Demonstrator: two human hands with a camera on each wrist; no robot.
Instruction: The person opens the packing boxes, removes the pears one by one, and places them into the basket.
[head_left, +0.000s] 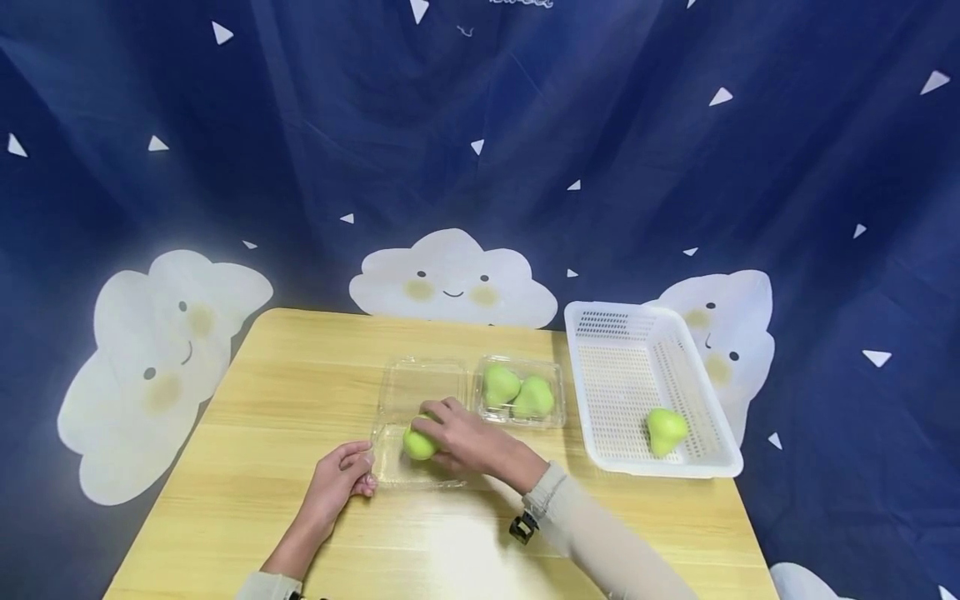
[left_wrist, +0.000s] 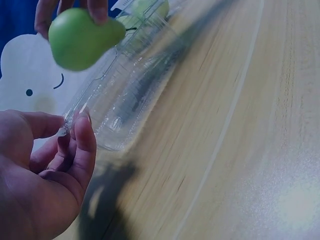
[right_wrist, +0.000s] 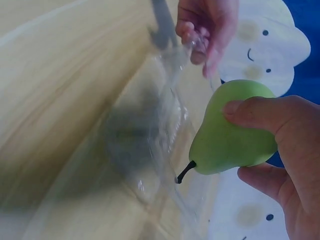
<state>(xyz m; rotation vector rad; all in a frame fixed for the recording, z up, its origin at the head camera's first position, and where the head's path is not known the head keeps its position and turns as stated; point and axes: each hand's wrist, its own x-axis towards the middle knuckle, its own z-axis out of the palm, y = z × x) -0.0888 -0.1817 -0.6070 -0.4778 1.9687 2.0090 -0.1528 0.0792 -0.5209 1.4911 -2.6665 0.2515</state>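
Note:
A green pear [right_wrist: 235,132] with a dark stem is gripped between the thumb and fingers of my right hand [head_left: 468,437]. It hangs over an open clear plastic clamshell box [head_left: 390,467], whose lid [head_left: 423,383] lies folded back behind it. My left hand [head_left: 339,479] pinches the left edge of this box between thumb and fingertips, as the left wrist view shows. Just right of the lid stands a second clear box [head_left: 557,417] with two green pears [head_left: 534,397] inside. The box floor below the held pear is partly hidden by my right hand in the head view.
A white perforated plastic basket [head_left: 585,392] stands at the right side of the wooden table [head_left: 300,375], with one green pear [head_left: 666,431] lying in it. Behind the table hangs a dark blue curtain [head_left: 480,100] printed with clouds and white triangles.

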